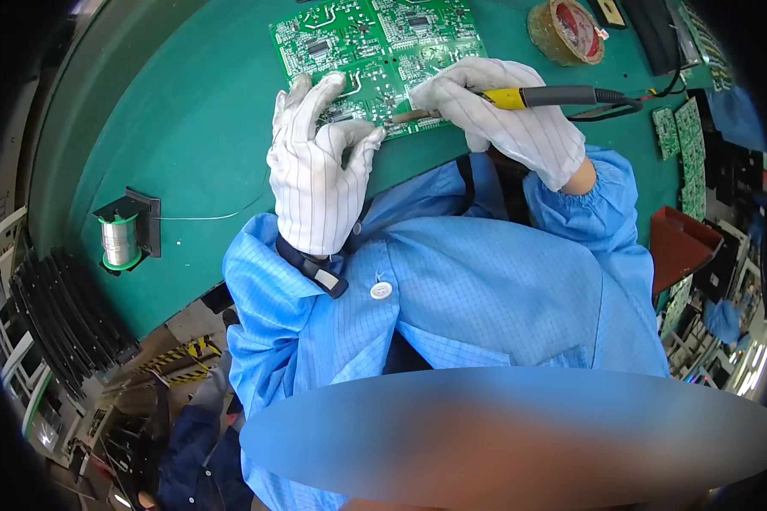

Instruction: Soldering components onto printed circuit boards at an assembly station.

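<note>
On the green bench [187, 111], a circuit-board panel [383, 72] is laid flat. Over its near edge, a soldering iron [507, 99] is grasped by the right hand [520, 128]. The panel is overlapped by the left hand [317, 170]; whether its fingers pinch anything cannot be told. Leftward, a solder spool [120, 244] is placed.

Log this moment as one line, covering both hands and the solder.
left hand: at green circuit boards | right hand: gripping soldering iron, tip at boards' near edge | solder spool: on stand, wire toward left hand
</note>
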{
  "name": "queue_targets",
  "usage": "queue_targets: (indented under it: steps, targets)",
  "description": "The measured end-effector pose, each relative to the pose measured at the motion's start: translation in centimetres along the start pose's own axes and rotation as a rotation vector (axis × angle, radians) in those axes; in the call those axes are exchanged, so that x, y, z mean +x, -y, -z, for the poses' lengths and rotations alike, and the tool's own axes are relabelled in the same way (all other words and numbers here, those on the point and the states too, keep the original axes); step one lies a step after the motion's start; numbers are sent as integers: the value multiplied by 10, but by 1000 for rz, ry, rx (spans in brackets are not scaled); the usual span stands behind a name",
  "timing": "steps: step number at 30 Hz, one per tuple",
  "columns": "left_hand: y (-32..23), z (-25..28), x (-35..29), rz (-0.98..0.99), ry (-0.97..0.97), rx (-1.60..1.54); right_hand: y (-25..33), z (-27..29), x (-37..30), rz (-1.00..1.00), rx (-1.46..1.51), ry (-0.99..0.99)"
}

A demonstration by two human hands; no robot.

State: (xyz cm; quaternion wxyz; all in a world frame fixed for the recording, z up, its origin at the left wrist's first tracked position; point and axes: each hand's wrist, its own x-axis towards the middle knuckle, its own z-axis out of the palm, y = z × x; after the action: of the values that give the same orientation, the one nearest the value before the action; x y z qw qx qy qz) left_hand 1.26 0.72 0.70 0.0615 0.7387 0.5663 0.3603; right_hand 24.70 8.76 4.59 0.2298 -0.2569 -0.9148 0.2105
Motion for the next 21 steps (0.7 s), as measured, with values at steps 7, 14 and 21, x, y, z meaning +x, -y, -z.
queue_targets:
  steps: [7,14,21]
  targets:
    - [-1,1,2,-28,4,71,8,-15,-6,-7,176,-208]
    - [18,17,-4,-9,-166,8,23,11,-39,-524,505,-167]
    - [19,45,-27,489,-107,-193,-27,23,-94,-491,179,-991]
